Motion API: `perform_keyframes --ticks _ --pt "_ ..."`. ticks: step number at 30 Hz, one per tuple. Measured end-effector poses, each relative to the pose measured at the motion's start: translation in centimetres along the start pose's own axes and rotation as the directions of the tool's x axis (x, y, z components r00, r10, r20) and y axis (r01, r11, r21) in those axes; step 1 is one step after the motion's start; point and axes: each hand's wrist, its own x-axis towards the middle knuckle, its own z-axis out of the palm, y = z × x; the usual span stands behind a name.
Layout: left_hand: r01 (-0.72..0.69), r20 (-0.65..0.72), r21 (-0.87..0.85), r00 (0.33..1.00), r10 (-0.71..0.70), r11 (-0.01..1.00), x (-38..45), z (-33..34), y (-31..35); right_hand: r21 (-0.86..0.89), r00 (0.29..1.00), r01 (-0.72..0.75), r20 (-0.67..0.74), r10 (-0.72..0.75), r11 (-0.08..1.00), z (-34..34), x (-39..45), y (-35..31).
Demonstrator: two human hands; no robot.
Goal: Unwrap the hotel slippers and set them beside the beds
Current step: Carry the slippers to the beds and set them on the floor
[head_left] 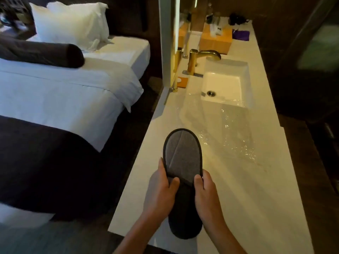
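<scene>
Holding a grey slipper (pixel 183 173) with both hands over the near end of the white counter (pixel 247 189), sole side looks to face up, dark trim around the edge. Left hand (pixel 163 191) grips the slipper's left edge at mid-length, thumb on top, fingers (pixel 162 166) curled under and clamped on it. Right hand (pixel 206 191) grips the right edge opposite, thumb on top, rest of the hand wrapped round the side and closed on the slipper. Could be two slippers stacked, the darker lower part under the hands is hard to separate, cannot tell. Clear plastic wrapper (pixel 229 136) lies crumpled flat on the counter just beyond the slipper, stretching toward the sink (pixel 224 85), not touching the hands. Sink is a white rectangular basin sunk in the counter with a gold faucet (pixel 203 55) at its far-left side. Orange tissue box (pixel 215 39) stands behind the faucet, purple item (pixel 241 34) beside it at the far end. Small orange coaster (pixel 182 81) near the mirror edge (pixel 167 43). Bed (pixel 64 92) to the left of the counter, white sheets, white pillows (pixel 71 22) at the head, dark bolster (pixel 45 54) across it, dark runner (pixel 45 162) over the foot. Dark floor (pixel 64 239) between bed and counter.
</scene>
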Motion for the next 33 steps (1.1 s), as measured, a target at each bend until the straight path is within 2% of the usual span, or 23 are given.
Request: perform_keyframes --ticks 2,4,8,11,17,22,25,29,33 --pt "0.018 -0.06 -0.07 0.998 -0.023 0.997 -1.3 -4.1 -0.6 -0.017 0.998 0.027 0.061 -0.026 0.999 3.1 -1.2 -1.9" --pt "0.043 -0.118 -0.228 0.99 -0.071 0.973 -3.2 -8.6 -1.5 -0.03 0.987 0.06 0.153 -0.054 0.998 6.9 -2.5 -3.6" --pt "-0.05 -0.283 -0.431 0.956 -0.082 0.901 -7.1 -17.6 -3.2 -0.056 0.937 0.108 0.339 -0.083 0.993 14.6 -6.1 -7.6" --pt "-0.118 -0.46 -0.452 0.88 -0.118 0.884 -11.1 -25.3 -5.0 -0.038 0.89 0.108 0.449 -0.08 0.993 21.5 -9.7 -10.4" --pt "-0.153 -0.702 -0.376 0.691 -0.173 0.914 -21.0 -39.3 -8.7 0.012 0.7 0.13 0.707 -0.1 0.991 35.4 -18.0 -14.6" --pt "-0.131 -0.791 -0.405 0.546 -0.276 0.905 -27.6 -47.1 -11.5 0.002 0.547 0.111 0.835 -0.063 0.994 44.3 -24.2 -16.6" --pt "-0.137 -0.811 -0.439 0.486 -0.326 0.888 -29.6 -50.9 -13.1 -0.021 0.468 0.114 0.883 -0.035 0.993 49.1 -26.2 -17.7" --pt "-0.175 -0.812 -0.503 0.432 -0.393 0.847 -29.9 -56.1 -14.7 -0.032 0.401 0.094 0.916 -0.008 0.995 55.7 -27.6 -19.6" --pt "-0.236 -0.825 -0.536 0.349 -0.444 0.811 -28.4 -63.2 -16.1 -0.037 0.361 0.083 0.933 0.005 0.996 64.0 -27.5 -21.6"
